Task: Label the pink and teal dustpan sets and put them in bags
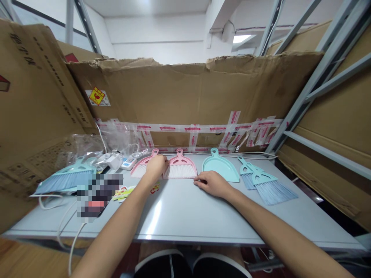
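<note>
Two pink hand brushes with white bristles lie side by side at the far edge of the white table (185, 220). My left hand (156, 168) rests on the right side of the left pink brush (141, 168), covering part of it, and its fingers are curled down. The other pink brush (179, 168) lies just right of that hand. My right hand (211, 184) lies flat on the table, holding nothing, its fingertips close to that brush's lower right corner. A teal dustpan (220, 166) lies beyond it, with two teal brushes (268, 188) to the right.
A larger teal brush (68, 178) lies at the left, near a crumpled plastic bag (84, 150), a white charger (114, 160) and a power strip (128, 164). White cables trail off the table's left side. Taped cardboard (191, 92) stands behind the table, with a metal shelf frame (319, 88) at right.
</note>
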